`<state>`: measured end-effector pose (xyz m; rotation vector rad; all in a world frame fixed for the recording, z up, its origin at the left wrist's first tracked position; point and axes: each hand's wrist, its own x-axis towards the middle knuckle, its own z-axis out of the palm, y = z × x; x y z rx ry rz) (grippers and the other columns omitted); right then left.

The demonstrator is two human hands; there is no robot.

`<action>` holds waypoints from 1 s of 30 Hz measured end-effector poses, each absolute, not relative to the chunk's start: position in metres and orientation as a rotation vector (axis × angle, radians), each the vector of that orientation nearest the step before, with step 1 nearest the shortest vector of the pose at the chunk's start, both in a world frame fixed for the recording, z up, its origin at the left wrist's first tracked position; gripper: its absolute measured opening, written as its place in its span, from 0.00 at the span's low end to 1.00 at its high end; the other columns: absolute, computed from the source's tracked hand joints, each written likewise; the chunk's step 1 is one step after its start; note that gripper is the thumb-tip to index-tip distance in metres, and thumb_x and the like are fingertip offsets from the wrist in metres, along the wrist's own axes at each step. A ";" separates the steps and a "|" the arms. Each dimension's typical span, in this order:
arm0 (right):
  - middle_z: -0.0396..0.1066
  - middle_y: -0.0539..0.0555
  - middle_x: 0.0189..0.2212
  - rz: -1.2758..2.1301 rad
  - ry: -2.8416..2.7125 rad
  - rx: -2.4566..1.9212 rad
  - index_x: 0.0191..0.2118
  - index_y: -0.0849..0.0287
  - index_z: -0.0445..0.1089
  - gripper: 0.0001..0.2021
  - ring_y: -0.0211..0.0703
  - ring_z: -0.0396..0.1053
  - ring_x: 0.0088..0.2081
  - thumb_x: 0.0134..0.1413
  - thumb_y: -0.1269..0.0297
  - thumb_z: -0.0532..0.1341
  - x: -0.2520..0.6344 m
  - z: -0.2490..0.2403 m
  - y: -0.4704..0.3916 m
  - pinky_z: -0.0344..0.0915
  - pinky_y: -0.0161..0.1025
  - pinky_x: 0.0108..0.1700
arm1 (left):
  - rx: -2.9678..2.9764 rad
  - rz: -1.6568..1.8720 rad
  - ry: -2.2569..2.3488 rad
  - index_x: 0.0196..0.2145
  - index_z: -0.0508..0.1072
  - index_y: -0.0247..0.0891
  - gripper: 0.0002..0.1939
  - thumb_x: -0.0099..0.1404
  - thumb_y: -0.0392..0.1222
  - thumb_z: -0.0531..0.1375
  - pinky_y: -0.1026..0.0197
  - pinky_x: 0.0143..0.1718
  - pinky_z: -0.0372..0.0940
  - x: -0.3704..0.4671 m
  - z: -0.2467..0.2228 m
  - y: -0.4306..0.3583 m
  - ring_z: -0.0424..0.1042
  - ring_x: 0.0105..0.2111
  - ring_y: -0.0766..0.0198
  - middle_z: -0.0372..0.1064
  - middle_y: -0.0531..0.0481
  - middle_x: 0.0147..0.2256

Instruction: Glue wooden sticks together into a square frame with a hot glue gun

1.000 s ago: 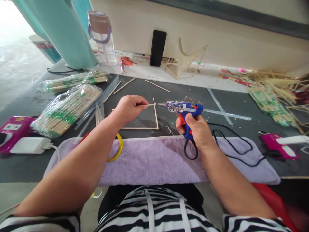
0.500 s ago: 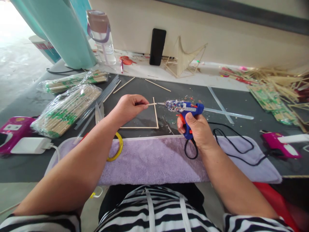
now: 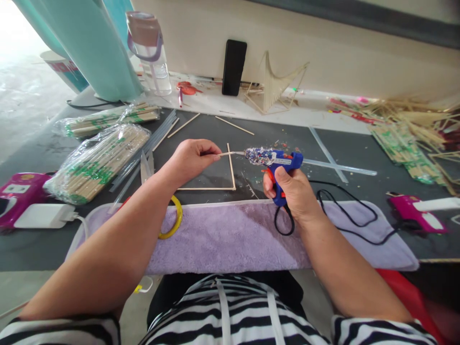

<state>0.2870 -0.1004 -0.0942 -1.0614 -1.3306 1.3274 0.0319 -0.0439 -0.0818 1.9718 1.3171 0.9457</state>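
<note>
Between thumb and fingers, my left hand [image 3: 196, 155] pinches a thin wooden stick [image 3: 225, 154], whose tip points right. Closed round the handle of a blue hot glue gun [image 3: 282, 165] is my right hand [image 3: 293, 189], its fingers by the orange trigger. The gun's nozzle points left and meets, or nearly meets, the stick's tip. A clear glue stick [image 3: 338, 167] sticks out of the gun's back. Below the held stick, sticks joined at a corner form an L-shaped wooden frame [image 3: 232, 167] on the dark table; part of it is hidden by my left arm.
Bagged wooden sticks [image 3: 102, 163] and scissors with a yellow handle [image 3: 177, 218] lie left. A lilac towel [image 3: 223, 239] covers the front edge. At the back stand a bottle [image 3: 153, 62], a phone [image 3: 234, 68] and a stick model [image 3: 275, 86]. The gun's black cord [image 3: 354, 225] runs right.
Both hands stay almost in place. The held stick's tip and the gun's nozzle look slightly closer together; the whole view has shifted a little.
</note>
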 end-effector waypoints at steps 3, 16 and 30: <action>0.63 0.47 0.19 1.330 -1.326 -1.059 0.28 0.54 0.63 0.25 0.36 0.59 0.19 0.51 0.36 0.65 0.288 -0.096 -0.100 0.55 0.37 0.21 | 1.950 0.950 1.311 0.32 0.80 0.36 0.10 0.59 0.45 0.62 0.64 0.29 0.59 0.032 -0.082 -0.044 0.64 0.26 0.68 0.71 0.53 0.25; 0.66 0.48 0.22 1.352 -1.342 -1.011 0.29 0.55 0.65 0.23 0.35 0.59 0.20 0.53 0.39 0.66 0.287 -0.096 -0.100 0.57 0.36 0.23 | 1.926 0.895 1.281 0.33 0.81 0.36 0.11 0.58 0.45 0.62 0.64 0.28 0.59 0.032 -0.085 -0.041 0.64 0.25 0.69 0.71 0.53 0.25; 0.67 0.45 0.22 1.325 -1.318 -0.995 0.36 0.53 0.67 0.21 0.34 0.59 0.20 0.52 0.40 0.68 0.285 -0.093 -0.104 0.55 0.35 0.22 | 1.934 0.857 1.261 0.33 0.81 0.35 0.10 0.57 0.41 0.61 0.65 0.29 0.58 0.031 -0.081 -0.042 0.63 0.26 0.70 0.71 0.54 0.25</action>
